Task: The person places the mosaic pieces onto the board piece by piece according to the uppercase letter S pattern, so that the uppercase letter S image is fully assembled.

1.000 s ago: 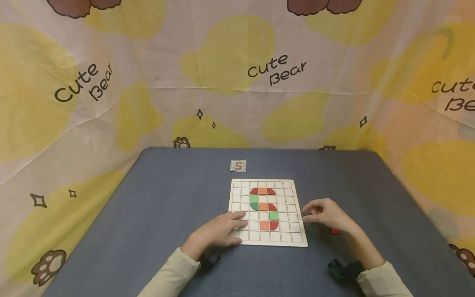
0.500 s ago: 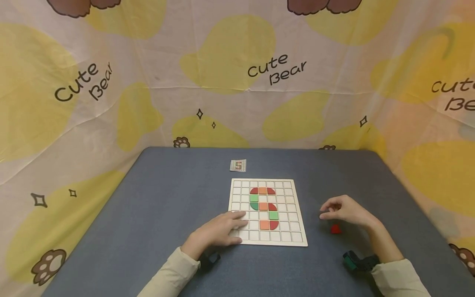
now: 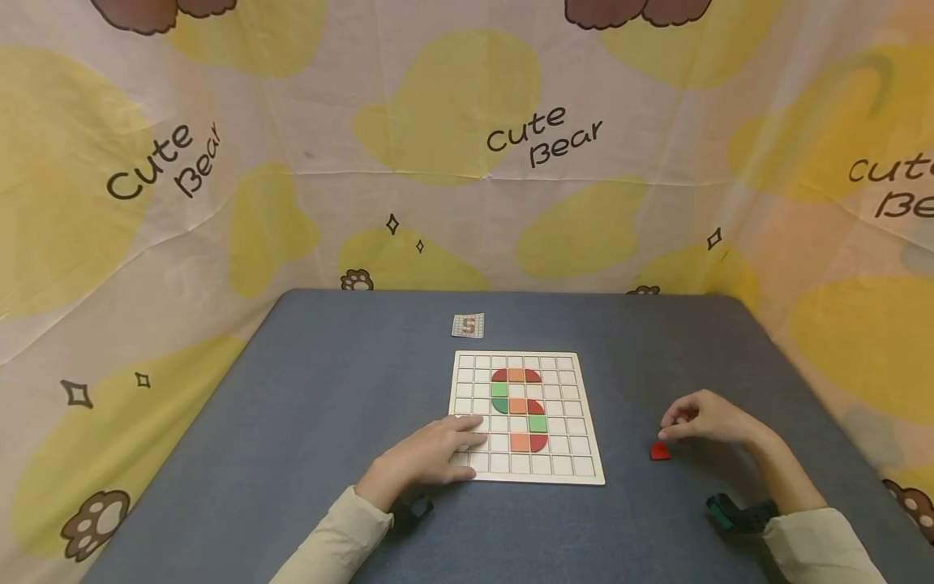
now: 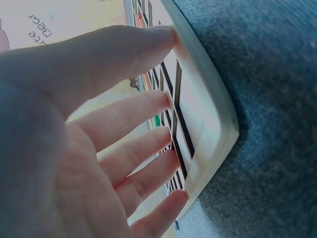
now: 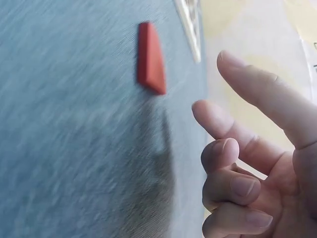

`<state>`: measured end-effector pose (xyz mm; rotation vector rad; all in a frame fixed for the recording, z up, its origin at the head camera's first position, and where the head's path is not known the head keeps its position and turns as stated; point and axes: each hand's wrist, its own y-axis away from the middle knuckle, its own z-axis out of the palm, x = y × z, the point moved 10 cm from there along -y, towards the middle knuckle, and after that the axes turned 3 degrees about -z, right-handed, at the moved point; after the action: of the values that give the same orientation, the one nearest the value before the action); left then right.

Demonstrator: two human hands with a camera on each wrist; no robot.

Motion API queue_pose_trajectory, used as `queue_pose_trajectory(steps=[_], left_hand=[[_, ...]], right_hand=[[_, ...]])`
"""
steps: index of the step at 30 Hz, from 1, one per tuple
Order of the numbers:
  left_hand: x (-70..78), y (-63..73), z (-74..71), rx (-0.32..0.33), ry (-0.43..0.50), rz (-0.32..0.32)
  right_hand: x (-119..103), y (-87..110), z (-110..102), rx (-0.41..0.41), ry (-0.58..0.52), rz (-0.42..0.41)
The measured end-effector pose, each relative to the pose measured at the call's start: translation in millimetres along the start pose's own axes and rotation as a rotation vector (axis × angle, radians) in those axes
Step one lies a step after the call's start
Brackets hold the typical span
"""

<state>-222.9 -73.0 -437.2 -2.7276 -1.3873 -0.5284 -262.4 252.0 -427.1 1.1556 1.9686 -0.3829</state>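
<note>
A white grid board (image 3: 584,464) lies on the table with red, orange and green tiles (image 3: 537,424) set in a curving S-like shape. My left hand (image 3: 430,453) rests on the board's near left part, its fingertips spread on the squares; in the left wrist view the thumb and fingers (image 4: 148,141) touch the surface beside the pale edge. A loose red tile (image 3: 660,451) with one rounded side lies on the table to the right of the board. Just above it hovers my right hand (image 3: 708,418), thumb and forefinger apart and the other fingers curled, holding nothing. The tile (image 5: 151,59) stays clear of the fingertips.
A small card (image 3: 468,325) printed with an S-like coloured pattern lies behind the board. Blue-grey cloth covers the table (image 3: 328,365). A printed curtain (image 3: 438,105) hangs behind and at both sides.
My right hand has moved rightward from the board's right edge to the loose red tile, bringing the tile fully into sight. My left hand and the board have stayed still.
</note>
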Motion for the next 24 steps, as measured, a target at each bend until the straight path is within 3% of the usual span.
queue_pose_trajectory(steps=[6, 15, 24], left_hand=[[0.0, 0.7, -0.5, 0.000, 0.001, 0.002], [2.5, 2.5, -1.3, 0.001, 0.000, 0.018], [3.3, 2.2, -3.1, 0.003, -0.004, 0.021]], right_hand=[[11.1, 5.7, 7.1, -0.057, -0.050, -0.030], [12.1, 5.2, 14.9, -0.063, -0.089, -0.012], [11.9, 7.6, 12.9, -0.022, -0.023, 0.051]])
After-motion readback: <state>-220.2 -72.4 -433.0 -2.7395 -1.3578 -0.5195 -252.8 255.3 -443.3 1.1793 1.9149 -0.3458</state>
